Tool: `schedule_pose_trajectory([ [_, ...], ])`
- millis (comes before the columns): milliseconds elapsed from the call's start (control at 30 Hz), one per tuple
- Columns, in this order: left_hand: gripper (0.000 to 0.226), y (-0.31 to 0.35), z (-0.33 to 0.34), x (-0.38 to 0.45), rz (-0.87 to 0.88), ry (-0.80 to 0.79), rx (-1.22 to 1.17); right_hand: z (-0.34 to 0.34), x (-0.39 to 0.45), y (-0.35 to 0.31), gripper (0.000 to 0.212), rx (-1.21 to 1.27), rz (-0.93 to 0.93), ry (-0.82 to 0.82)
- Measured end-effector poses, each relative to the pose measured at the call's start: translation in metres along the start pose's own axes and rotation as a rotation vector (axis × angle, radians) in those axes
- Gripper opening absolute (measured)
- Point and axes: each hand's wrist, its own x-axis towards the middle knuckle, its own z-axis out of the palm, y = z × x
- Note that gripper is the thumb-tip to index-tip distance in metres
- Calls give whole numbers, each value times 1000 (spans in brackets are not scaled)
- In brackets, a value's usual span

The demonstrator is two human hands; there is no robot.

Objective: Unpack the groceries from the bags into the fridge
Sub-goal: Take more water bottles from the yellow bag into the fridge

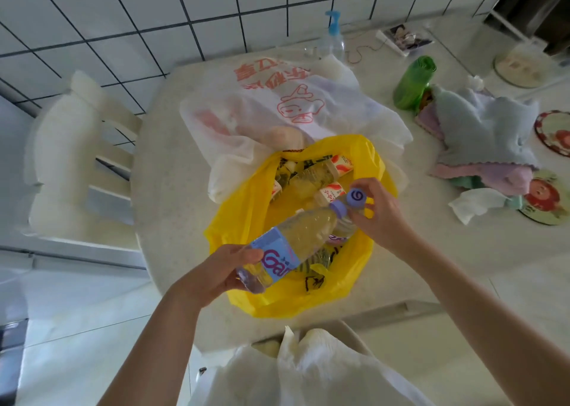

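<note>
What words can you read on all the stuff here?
"Gan": purple letters on the label of the bottle in the left hand; the rest is hidden.
Red characters on the white bag: upside down, unreadable.
Print on the cartons in the yellow bag: too small.
Black print on the yellow bag: crumpled, unreadable.

two bare forearms — no sleeves; left hand (216, 270) and right hand (381, 212) ungloved

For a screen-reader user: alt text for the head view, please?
Over an open yellow bag of drinks on a table, the left hand holds one water bottle and the right hand grips a second bottle.
</note>
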Motion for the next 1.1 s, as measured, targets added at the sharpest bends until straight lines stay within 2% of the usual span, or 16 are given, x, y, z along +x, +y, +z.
schedule_pose_trajectory([
  [100,74,-10,7,-4,30,-84,-147,9,-4,7,59,127,211,-100],
  [167,80,-12,13,-6,43,-131,-224,17,-11,11,70,132,237,-175],
  [300,86,-13,17,-10,103,-138,-277,33,-20,10,56,143,148,-201],
  [367,83,-16,19,-15,119,-114,-255,37,-22,10,60,151,102,-201],
  [467,79,-22,24,-21,161,-111,-298,43,-26,15,75,9,-11,-220],
  [633,78,-29,30,-33,213,-49,-374,59,-21,10,77,-78,-35,-150],
  [833,79,-44,20,-44,204,155,-400,61,-21,-24,75,-34,36,-63],
  [967,57,-56,8,-50,223,202,-420,50,-45,-66,67,126,6,49],
  [1100,57,-62,5,-55,236,221,-369,47,-77,-97,71,273,-42,38],
])
